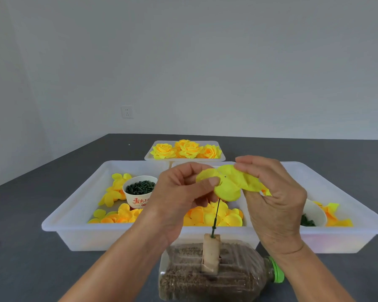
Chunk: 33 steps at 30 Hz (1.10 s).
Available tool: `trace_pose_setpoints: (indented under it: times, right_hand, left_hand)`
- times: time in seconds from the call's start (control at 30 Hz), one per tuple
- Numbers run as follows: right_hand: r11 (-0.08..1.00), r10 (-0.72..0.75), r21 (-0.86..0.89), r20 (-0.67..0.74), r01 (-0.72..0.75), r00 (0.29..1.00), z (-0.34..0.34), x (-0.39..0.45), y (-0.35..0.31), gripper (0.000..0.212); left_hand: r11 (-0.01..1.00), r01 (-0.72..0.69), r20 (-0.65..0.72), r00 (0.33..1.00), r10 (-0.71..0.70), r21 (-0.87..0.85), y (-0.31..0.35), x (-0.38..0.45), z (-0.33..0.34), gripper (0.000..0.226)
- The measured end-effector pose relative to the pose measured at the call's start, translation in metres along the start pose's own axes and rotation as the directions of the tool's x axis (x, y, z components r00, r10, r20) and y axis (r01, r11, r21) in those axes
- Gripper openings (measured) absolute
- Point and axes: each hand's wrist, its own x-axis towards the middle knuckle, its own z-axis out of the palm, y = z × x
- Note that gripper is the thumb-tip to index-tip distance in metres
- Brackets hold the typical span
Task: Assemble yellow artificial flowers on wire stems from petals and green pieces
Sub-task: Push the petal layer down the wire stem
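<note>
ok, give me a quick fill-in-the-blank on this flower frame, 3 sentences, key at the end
1. Both hands, left hand and right hand, hold a petal piece whose colour is ____.
2. The wire stem stands upright in a holder set in a plastic ____ lying on its side.
3. The paper cup in the left tray is filled with small ____ pieces.

Missing words: yellow; bottle; green

Red Chinese characters stood on the white paper cup (139,194), just left of the left hand's (179,192) grip; "舌尖上" could be read, and the rest was hidden behind that hand. Smaller red print beneath was too small to read.
</note>
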Motion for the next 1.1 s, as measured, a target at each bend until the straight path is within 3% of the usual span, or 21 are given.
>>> trace_pose_setpoints:
  times: [0.1,0.17,0.23,0.3,0.37,0.5,0.6,0.73,0.97,1.1]
  right_hand:
    - [0.989,0.149,0.007,0.045,-0.150,0.988,0.000,-0.002,-0.001,0.043]
    - [0.928,0.328,0.152,0.107,-0.341,0.939,-0.001,-0.002,-0.004,0.037]
    - [0.752,0.502,0.380,0.199,-0.539,0.841,-0.002,0.001,-0.007,0.031]
    - [0.497,0.607,0.559,0.323,-0.664,0.726,-0.005,0.004,-0.010,0.026]
    - [0.352,0.589,0.612,0.443,-0.708,0.676,-0.007,0.007,-0.012,0.017]
    - [0.291,0.495,0.608,0.565,-0.739,0.659,-0.007,0.009,-0.015,0.033]
    - [0.312,0.508,0.612,0.539,-0.726,0.672,-0.005,0.007,-0.015,0.030]
    - [0.434,0.554,0.561,0.451,-0.705,0.699,-0.003,0.006,-0.013,0.029]
    - [0.625,0.504,0.460,0.379,-0.631,0.776,-0.004,0.008,-0.017,0.020]
    - [0.749,0.428,0.387,0.337,-0.538,0.839,-0.004,0.007,-0.019,0.026]
  left_hand:
    - [0.985,-0.165,-0.089,0.982,0.169,0.046,0.001,0.002,-0.003,0.013]
    - [0.972,-0.225,-0.099,0.968,0.231,0.064,0.002,0.002,-0.005,0.016]
    - [0.965,-0.248,-0.094,0.962,0.255,0.079,0.002,0.001,-0.005,0.018]
    - [0.963,-0.259,-0.086,0.960,0.266,0.077,0.002,0.000,-0.005,0.018]
    - [0.961,-0.266,-0.078,0.959,0.271,0.073,0.002,0.000,-0.004,0.019]
    - [0.956,-0.278,-0.082,0.955,0.286,0.096,0.000,0.000,-0.002,0.018]
    - [0.959,-0.274,-0.084,0.957,0.279,0.066,-0.001,-0.001,0.000,0.017]
    - [0.966,-0.255,-0.058,0.965,0.257,0.038,0.000,-0.003,-0.001,0.016]
    - [0.986,-0.164,-0.045,0.986,0.163,-0.014,0.010,-0.003,0.000,0.043]
    - [0.972,-0.236,-0.086,0.968,0.237,0.013,0.009,-0.001,-0.004,0.022]
